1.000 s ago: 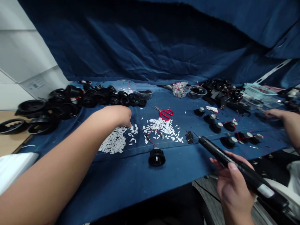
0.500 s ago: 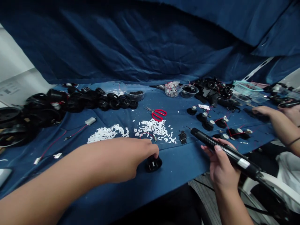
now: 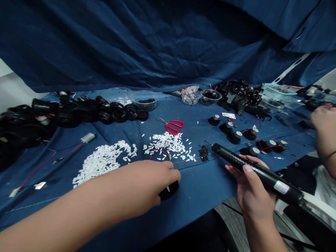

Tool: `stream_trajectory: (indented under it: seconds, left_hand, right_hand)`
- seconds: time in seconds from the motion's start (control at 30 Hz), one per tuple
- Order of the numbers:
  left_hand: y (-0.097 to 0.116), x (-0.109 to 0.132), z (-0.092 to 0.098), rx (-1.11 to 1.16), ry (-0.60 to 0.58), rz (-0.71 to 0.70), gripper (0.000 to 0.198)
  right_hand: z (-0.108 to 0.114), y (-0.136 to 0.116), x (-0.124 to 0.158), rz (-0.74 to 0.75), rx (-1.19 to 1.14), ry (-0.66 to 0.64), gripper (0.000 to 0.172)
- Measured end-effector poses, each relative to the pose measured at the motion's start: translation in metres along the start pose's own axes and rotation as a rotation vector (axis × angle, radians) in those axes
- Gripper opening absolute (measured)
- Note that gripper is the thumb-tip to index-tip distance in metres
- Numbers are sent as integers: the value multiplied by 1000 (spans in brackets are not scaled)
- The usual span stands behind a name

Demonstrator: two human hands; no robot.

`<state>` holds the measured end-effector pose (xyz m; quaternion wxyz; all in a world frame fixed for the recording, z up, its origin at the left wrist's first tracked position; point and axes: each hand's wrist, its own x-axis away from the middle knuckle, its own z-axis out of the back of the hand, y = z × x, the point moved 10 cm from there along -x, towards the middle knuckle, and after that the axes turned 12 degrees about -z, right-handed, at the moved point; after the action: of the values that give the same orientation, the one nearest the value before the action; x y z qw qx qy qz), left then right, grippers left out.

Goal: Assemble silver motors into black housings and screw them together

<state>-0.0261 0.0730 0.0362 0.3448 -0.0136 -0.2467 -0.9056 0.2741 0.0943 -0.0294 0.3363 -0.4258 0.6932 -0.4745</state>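
Note:
My left hand (image 3: 164, 176) is closed over a small black round plastic part (image 3: 172, 190) near the table's front edge, its fingers curled over the top; a small white piece shows at the part. In my right hand (image 3: 253, 192) is a black electric screwdriver (image 3: 229, 155), gripped along its body, its thin bit angled up and left toward a small heap of black screws (image 3: 203, 153). White plastic pieces (image 3: 168, 142) lie scattered just beyond my left hand, and a larger pile of white pieces (image 3: 101, 159) spreads behind my left forearm.
Red-handled scissors (image 3: 174, 126) lie mid-table. Black round housings (image 3: 89, 111) crowd the left rear. A motor with wires (image 3: 88, 137) lies at left. Clear bowls (image 3: 210, 97) and black parts with motors (image 3: 233, 136) stand to the right. A co-worker's hand (image 3: 324, 119) is at far right.
My left hand has closed further over the black part, which is now more covered and tilted. The screwdriver has barely moved. The view has shifted, and the co-worker's hand has moved right.

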Motion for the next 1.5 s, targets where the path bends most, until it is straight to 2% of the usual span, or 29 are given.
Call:
stream_trajectory:
  seconds: [0.1,0.27,0.4,0.63,0.9,1.13,1.37,1.5]
  left_hand:
    - [1,-16,-6,-64,-26,15,40]
    - [-2,-35,-9,-162,100,65,41]
    - [-7,-38,-16,-178,88,84,44]
    - [-7,-43,-17,-150,79,75,44]
    - [-13,-43,-13,-166,163,98,51]
    - [9,-42,-8,-159,331,-43,78]
    - [20,-41,-4,-108,608,-125,51]
    - [20,-42,-11,-152,637,-179,43]
  right_hand:
    - [0,-1,1,-1,1,1,32]
    - [1,-1,0,-23,6,17,32]
    - [0,-1,-2,-21,21,16,33]
    - [2,2,-3,-29,30,24,33]
    - [2,2,-4,-21,42,34,34]
    - [1,4,-3,-66,-17,24,33]
    - [13,0,0,-135,-111,100,27]
    - [11,5,-6,-186,-93,100,32]
